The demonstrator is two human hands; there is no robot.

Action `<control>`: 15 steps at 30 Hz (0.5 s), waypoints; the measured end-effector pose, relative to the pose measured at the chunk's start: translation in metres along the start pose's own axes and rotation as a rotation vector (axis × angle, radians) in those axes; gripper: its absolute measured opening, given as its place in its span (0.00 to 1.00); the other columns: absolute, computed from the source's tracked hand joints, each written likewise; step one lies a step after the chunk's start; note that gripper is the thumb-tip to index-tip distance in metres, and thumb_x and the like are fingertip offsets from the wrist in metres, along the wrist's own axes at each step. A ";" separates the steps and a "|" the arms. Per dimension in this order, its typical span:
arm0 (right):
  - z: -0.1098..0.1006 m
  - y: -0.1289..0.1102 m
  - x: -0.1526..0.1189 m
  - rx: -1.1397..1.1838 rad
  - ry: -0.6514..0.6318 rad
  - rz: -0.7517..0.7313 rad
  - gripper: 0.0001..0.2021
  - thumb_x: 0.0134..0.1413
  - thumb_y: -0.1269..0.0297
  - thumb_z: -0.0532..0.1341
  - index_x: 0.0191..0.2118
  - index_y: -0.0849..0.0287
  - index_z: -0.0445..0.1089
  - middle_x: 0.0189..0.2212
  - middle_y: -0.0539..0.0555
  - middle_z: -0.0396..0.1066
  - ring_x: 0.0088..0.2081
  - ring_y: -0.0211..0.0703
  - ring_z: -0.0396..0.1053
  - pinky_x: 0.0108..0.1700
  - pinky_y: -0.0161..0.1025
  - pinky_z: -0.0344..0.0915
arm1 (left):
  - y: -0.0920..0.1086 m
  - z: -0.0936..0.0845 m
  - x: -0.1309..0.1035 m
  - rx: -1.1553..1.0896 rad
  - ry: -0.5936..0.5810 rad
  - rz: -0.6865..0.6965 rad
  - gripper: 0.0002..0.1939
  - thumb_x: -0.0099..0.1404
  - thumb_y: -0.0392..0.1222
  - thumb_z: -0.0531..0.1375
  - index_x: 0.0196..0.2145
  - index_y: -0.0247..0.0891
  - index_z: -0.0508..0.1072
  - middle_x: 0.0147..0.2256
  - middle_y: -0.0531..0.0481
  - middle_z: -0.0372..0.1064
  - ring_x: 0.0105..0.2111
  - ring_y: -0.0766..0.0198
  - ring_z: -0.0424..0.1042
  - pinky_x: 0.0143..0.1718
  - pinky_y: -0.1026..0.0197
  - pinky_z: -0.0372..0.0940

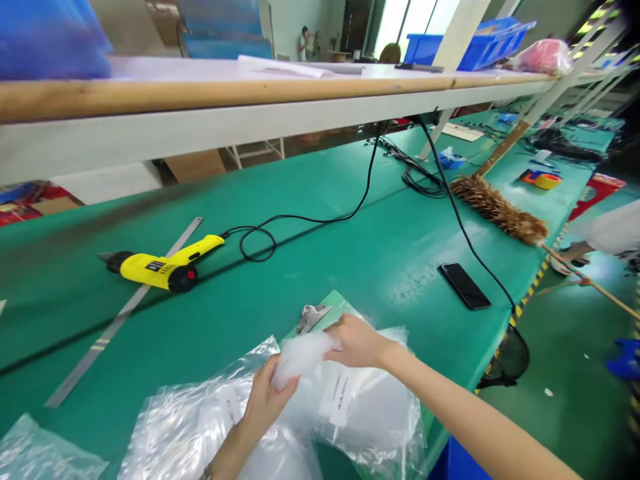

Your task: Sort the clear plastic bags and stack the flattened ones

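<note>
Head view: I see left hand (265,399) and right hand (356,341) both pinching white fluffy wad (299,357), low centre of frame, over clear plastic bags (210,420), seemingly to steady it. Clipboard (320,317) under bags. Green worktop (280,200): yellow tool (163,267) centre left, phone (464,285) right, feather duster (495,208) upper right. Shelf (225,117) across top.
</note>
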State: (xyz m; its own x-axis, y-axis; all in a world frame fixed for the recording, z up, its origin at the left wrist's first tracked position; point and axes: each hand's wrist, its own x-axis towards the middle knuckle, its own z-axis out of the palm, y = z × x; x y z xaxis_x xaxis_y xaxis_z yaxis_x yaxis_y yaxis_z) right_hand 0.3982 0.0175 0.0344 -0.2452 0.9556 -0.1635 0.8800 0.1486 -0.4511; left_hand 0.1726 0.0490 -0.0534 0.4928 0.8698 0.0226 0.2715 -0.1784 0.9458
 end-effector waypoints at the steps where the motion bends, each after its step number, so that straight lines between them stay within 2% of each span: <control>1: -0.006 -0.011 -0.004 -0.041 -0.002 -0.010 0.05 0.49 0.65 0.59 0.28 0.59 0.71 0.26 0.54 0.74 0.30 0.47 0.70 0.39 0.42 0.59 | -0.004 -0.002 -0.003 -0.018 0.031 0.021 0.10 0.55 0.41 0.59 0.36 0.37 0.68 0.31 0.48 0.71 0.30 0.59 0.71 0.30 0.61 0.67; 3: -0.021 -0.038 -0.009 -0.151 -0.007 -0.059 0.05 0.49 0.72 0.56 0.30 0.60 0.70 0.26 0.54 0.73 0.28 0.46 0.69 0.41 0.44 0.57 | -0.010 -0.008 -0.010 -0.057 0.091 0.067 0.13 0.54 0.43 0.60 0.37 0.38 0.69 0.34 0.46 0.72 0.33 0.57 0.72 0.33 0.58 0.68; 5: -0.034 -0.066 -0.008 -0.341 0.009 -0.170 0.07 0.44 0.78 0.55 0.29 0.60 0.67 0.25 0.54 0.72 0.26 0.44 0.68 0.41 0.44 0.56 | -0.015 -0.015 -0.017 -0.088 0.135 0.110 0.15 0.53 0.46 0.61 0.38 0.39 0.69 0.36 0.45 0.72 0.35 0.55 0.72 0.37 0.56 0.69; 7: -0.038 -0.087 -0.001 -0.457 0.014 -0.264 0.08 0.44 0.79 0.56 0.31 0.61 0.66 0.25 0.54 0.72 0.26 0.44 0.68 0.44 0.45 0.54 | -0.021 -0.021 -0.024 -0.098 0.174 0.129 0.18 0.50 0.48 0.63 0.39 0.39 0.69 0.40 0.45 0.71 0.37 0.53 0.71 0.40 0.53 0.68; 9: -0.033 -0.096 0.009 -0.480 -0.014 -0.285 0.06 0.48 0.72 0.59 0.35 0.61 0.65 0.26 0.56 0.72 0.29 0.47 0.69 0.46 0.47 0.54 | -0.029 -0.024 -0.028 -0.088 0.222 0.126 0.25 0.47 0.48 0.66 0.43 0.39 0.68 0.43 0.44 0.69 0.40 0.52 0.70 0.43 0.50 0.67; 10: -0.027 -0.097 0.014 -0.474 -0.048 -0.269 0.09 0.49 0.66 0.62 0.37 0.62 0.65 0.27 0.56 0.72 0.30 0.48 0.70 0.46 0.47 0.55 | -0.033 -0.023 -0.030 -0.082 0.249 0.120 0.29 0.45 0.48 0.67 0.45 0.39 0.66 0.44 0.43 0.68 0.42 0.51 0.70 0.44 0.49 0.67; 12: -0.013 -0.092 0.023 -0.449 -0.104 -0.214 0.22 0.44 0.54 0.66 0.43 0.62 0.64 0.30 0.58 0.73 0.34 0.52 0.70 0.45 0.48 0.56 | -0.040 -0.022 -0.032 -0.075 0.291 0.103 0.37 0.44 0.46 0.68 0.51 0.39 0.61 0.44 0.43 0.68 0.42 0.50 0.70 0.42 0.49 0.68; 14: -0.002 -0.084 0.028 -0.412 -0.097 -0.181 0.30 0.37 0.47 0.67 0.45 0.60 0.64 0.37 0.59 0.72 0.40 0.57 0.68 0.46 0.51 0.56 | -0.043 -0.020 -0.031 -0.079 0.306 0.096 0.36 0.46 0.44 0.67 0.52 0.39 0.60 0.44 0.43 0.68 0.42 0.51 0.70 0.41 0.50 0.68; 15: 0.001 -0.081 0.029 -0.390 -0.079 -0.181 0.30 0.36 0.46 0.67 0.45 0.58 0.65 0.39 0.58 0.71 0.42 0.58 0.67 0.48 0.52 0.55 | -0.042 -0.020 -0.031 -0.084 0.298 0.103 0.33 0.46 0.43 0.67 0.50 0.39 0.62 0.44 0.43 0.68 0.43 0.51 0.69 0.43 0.50 0.67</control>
State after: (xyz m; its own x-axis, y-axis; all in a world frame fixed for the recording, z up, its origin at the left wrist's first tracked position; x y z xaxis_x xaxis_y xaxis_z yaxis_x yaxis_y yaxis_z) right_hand 0.3194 0.0325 0.0650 -0.4266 0.8853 -0.1853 0.9041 0.4114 -0.1159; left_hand 0.1296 0.0390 -0.0875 0.2470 0.9478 0.2016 0.1574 -0.2445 0.9568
